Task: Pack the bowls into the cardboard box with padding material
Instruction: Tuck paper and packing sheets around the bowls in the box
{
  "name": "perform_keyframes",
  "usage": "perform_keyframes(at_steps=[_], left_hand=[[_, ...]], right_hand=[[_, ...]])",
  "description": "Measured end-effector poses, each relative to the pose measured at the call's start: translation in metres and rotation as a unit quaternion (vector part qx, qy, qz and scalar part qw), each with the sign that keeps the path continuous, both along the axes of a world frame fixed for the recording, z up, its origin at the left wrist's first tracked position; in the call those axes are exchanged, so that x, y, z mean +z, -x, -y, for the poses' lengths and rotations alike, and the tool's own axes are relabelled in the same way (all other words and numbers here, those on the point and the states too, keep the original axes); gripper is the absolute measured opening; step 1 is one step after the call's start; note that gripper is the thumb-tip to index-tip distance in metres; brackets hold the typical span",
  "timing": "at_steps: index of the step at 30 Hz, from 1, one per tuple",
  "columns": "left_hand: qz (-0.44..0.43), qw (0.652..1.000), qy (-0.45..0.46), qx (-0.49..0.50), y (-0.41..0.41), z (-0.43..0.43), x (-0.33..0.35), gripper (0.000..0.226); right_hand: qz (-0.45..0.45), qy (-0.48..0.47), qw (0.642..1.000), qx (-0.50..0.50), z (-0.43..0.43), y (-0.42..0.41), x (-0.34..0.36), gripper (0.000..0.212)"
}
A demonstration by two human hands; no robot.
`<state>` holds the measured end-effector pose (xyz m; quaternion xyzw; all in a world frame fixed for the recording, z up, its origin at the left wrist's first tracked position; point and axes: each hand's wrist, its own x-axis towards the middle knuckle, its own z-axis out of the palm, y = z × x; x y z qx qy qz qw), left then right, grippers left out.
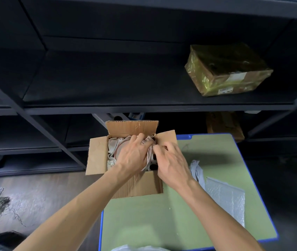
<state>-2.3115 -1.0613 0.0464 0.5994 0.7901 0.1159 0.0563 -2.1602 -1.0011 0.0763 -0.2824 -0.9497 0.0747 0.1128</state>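
Note:
An open cardboard box point(136, 187) stands on the far left corner of a green table top point(162, 214), its flaps spread out. Inside lies a round bowl point(119, 151) with a reddish rim, with crumpled white paper padding point(112, 144) packed around it. My left hand point(133, 154) reaches into the box and lies over the bowl, fingertips on crumpled paper at the far side. My right hand point(173, 163) is at the box's right wall, its fingers curled and blurred near the paper; what they hold I cannot make out. Most of the bowl is hidden under my hands.
Crumpled paper point(196, 169) and a bubble-wrap sheet point(225, 196) lie on the table's right side. Dark metal shelving point(126, 107) rises just behind the box, with a taped brown parcel point(229, 69) on it. More plastic wrap point(136, 248) shows at the near edge.

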Motion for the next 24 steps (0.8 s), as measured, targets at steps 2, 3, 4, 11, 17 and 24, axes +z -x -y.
perform_keyframes(at_steps=[2, 3, 4, 11, 17, 24], left_hand=[[0.004, 1.000, -0.023, 0.010, -0.003, 0.005, 0.003, 0.040], [0.012, 0.999, -0.040, 0.011, -0.006, 0.009, 0.005, 0.040], [0.023, 0.998, -0.057, 0.011, -0.011, 0.012, 0.008, 0.039], [0.102, 0.987, -0.125, 0.018, -0.071, 0.028, 0.011, 0.019], [0.104, 0.988, -0.117, 0.016, -0.114, 0.034, 0.003, 0.023], [0.120, 0.988, -0.091, 0.037, -0.150, 0.035, -0.012, 0.016]], right_hand=[[-0.021, 0.009, 1.000, -0.002, -0.005, -0.016, 0.002, 0.032], [-0.026, 0.013, 1.000, 0.001, -0.008, -0.024, 0.003, 0.029], [-0.029, 0.017, 0.999, 0.005, -0.012, -0.034, 0.003, 0.028], [-0.054, 0.058, 0.996, 0.028, -0.039, -0.080, -0.003, 0.028], [-0.072, 0.084, 0.993, 0.043, -0.049, -0.096, -0.015, 0.024], [0.043, 0.122, 0.990, 0.055, -0.068, -0.100, -0.061, 0.031]])
